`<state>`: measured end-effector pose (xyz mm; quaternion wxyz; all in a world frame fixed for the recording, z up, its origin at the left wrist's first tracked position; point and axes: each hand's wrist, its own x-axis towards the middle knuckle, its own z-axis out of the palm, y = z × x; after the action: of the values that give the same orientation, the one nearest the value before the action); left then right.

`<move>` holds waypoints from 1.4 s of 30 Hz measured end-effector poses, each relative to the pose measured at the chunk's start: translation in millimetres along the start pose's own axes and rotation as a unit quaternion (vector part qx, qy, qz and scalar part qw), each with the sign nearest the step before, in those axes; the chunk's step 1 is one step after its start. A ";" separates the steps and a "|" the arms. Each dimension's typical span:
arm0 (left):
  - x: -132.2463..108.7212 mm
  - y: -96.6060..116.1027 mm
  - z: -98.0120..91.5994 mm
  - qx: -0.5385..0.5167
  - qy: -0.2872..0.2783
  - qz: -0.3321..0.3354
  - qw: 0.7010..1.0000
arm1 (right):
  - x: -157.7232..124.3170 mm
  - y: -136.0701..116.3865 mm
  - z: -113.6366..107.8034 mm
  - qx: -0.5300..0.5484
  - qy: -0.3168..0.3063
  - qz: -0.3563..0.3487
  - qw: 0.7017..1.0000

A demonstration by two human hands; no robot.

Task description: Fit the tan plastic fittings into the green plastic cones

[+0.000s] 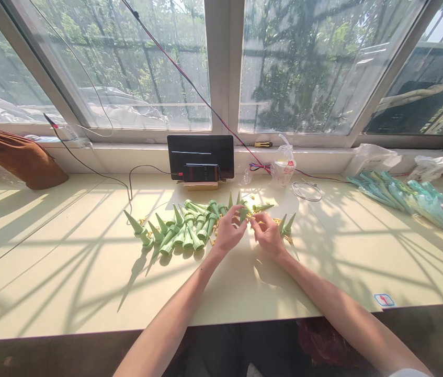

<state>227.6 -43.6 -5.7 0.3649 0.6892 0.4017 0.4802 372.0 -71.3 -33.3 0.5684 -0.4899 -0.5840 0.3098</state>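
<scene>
My left hand [230,230] is closed around a green plastic watering spike [243,212]. Close beside it, my right hand [267,232] pinches a small yellow piece [250,215] at the spike's end; whether the two parts are joined I cannot tell. Left of my hands lies a pile of similar green cone-shaped spikes [188,238], some standing point up, others on their sides. Two more upright spikes [288,224] stand just right of my right hand. Small yellow pieces [288,240] are scattered around and among the spikes.
Behind the pile, a phone [201,173] leans against a dark tablet [221,149], with a cable running left. A tied plastic bag with a cup [283,166] and a coiled wire [306,191] are at the back. Bagged teal items [397,193] lie right; a brown pouch [29,157] stands left.
</scene>
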 end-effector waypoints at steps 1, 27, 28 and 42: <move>0.0 0.2 -0.1 0.001 -0.001 -0.001 1.000 | 0.1 0.0 0.2 -0.001 0.001 0.001 1.000; -0.2 -5.1 0.3 0.019 -0.025 0.009 0.999 | 1.0 1.5 -1.1 -0.053 0.011 -0.001 0.999; -0.3 -5.4 0.3 0.019 -0.025 0.010 0.999 | 0.9 1.8 -1.1 -0.057 0.012 0.000 0.998; 0.6 -7.3 1.9 0.046 -0.018 0.003 0.999 | 1.0 2.0 -1.7 -0.060 0.003 0.008 0.998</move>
<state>228.1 -40.3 -12.5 0.3380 0.7151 0.4145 0.4501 374.3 -70.0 -34.5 0.5372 -0.5282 -0.5962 0.2775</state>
